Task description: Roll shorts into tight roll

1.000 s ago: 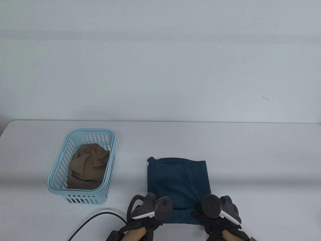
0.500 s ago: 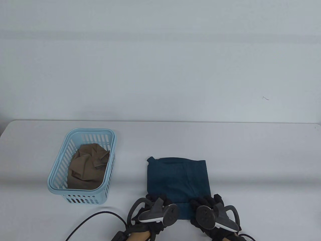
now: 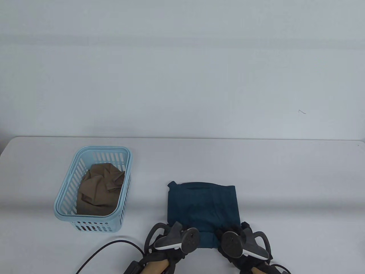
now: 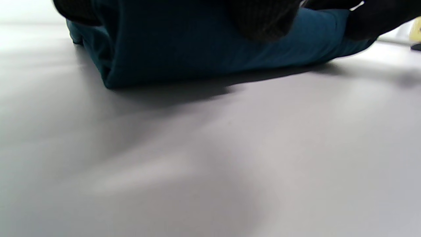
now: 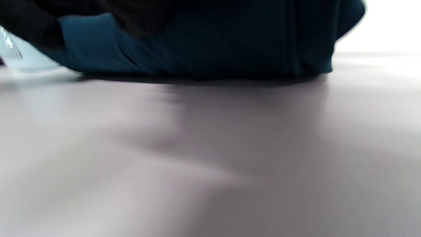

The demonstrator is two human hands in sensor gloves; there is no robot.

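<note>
Dark teal shorts [image 3: 203, 207] lie folded on the table near its front edge. Their near end is turned over into a low roll [image 3: 207, 240]. My left hand [image 3: 174, 228] holds the roll's left end and my right hand [image 3: 231, 228] holds its right end, fingers curled over the cloth. In the left wrist view the roll [image 4: 204, 56] fills the top, with gloved fingers [image 4: 263, 19] pressing on it. In the right wrist view the roll [image 5: 210, 49] also lies under gloved fingers [image 5: 29, 26].
A light blue slotted basket [image 3: 68, 185] with a brown garment [image 3: 99, 189] in it stands to the left. A black cable [image 3: 105, 251] runs along the table's front left. The table [image 3: 285, 185] ends at a pale wall behind.
Both hands have turned the near edge of the shorts over and pushed it forward. The far edge of the shorts has slid slightly toward me. The flat part is shorter.
</note>
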